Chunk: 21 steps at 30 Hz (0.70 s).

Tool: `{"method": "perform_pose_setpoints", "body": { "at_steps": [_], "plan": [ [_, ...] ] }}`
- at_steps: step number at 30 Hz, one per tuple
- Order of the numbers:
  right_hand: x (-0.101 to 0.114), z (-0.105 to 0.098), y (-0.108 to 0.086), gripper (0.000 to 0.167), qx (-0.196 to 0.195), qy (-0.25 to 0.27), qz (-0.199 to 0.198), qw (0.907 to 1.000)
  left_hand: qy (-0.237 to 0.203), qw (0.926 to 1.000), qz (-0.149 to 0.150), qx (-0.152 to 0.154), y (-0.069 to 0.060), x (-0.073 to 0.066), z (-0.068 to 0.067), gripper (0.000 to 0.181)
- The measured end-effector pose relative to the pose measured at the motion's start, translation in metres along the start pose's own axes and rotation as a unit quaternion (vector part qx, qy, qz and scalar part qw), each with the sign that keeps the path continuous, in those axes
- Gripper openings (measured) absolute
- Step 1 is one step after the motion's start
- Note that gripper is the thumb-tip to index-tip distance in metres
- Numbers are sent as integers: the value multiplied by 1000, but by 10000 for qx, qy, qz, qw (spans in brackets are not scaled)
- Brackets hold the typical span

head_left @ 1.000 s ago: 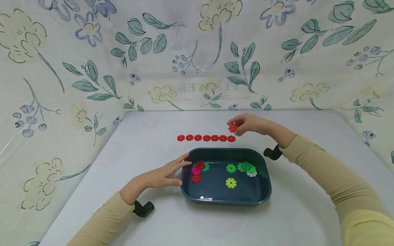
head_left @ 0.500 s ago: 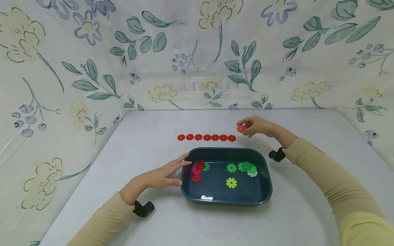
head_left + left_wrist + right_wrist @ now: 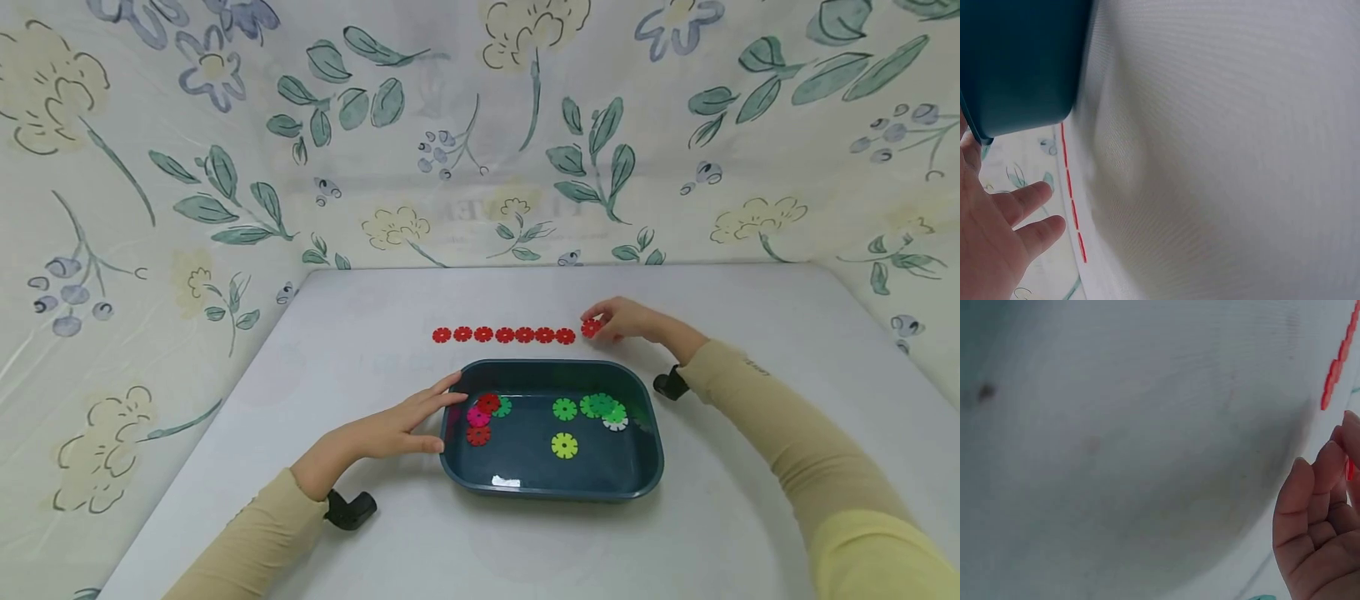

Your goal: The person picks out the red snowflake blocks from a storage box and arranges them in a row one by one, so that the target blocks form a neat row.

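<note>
Between thumb and fingers, my right hand (image 3: 628,319) pinches a red notched disc (image 3: 590,328) just off the right end of a row of red discs (image 3: 504,335). In the right wrist view, the right hand (image 3: 1319,519) has curled fingers, and only a sliver of its red disc (image 3: 1350,469) shows. My left hand (image 3: 382,429) rests with spread, straight fingers on the left rim of a dark blue tray (image 3: 551,492). From the left wrist, the left hand (image 3: 997,231) is beside the tray's wall (image 3: 1022,69).
Inside the tray lie green discs (image 3: 600,406), a yellow disc (image 3: 564,446), and red and pink discs (image 3: 478,417) at the left. The white table (image 3: 360,308) ends at a flower-patterned cloth (image 3: 450,183) behind and at the sides.
The right hand has moved rightward with the red disc, then down toward the table, level with the row's right end. The left hand and tray have stayed put.
</note>
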State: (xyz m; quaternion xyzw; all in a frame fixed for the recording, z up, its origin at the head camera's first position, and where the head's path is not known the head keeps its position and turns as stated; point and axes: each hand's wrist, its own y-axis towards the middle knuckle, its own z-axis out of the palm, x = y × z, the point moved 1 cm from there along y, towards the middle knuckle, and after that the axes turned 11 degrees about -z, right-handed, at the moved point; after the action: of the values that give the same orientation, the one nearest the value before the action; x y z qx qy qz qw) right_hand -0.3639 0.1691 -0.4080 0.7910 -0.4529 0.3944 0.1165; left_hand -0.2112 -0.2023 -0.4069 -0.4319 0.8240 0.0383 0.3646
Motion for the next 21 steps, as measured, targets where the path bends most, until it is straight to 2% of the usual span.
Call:
{"method": "perform_pose_setpoints", "body": {
  "at_steps": [5,11,21],
  "plan": [
    [-10,4,7,46,79,-139,113,9998,15,10000,-6,-8,0,0,0,67],
    [-27,7,22,43,162,-401,-53,9991,23,10000,-39,-30,0,0,0,67],
    [-4,11,13,38,88,-712,119,9974,29,10000,-28,-34,0,1,0,67]
  ]
}}
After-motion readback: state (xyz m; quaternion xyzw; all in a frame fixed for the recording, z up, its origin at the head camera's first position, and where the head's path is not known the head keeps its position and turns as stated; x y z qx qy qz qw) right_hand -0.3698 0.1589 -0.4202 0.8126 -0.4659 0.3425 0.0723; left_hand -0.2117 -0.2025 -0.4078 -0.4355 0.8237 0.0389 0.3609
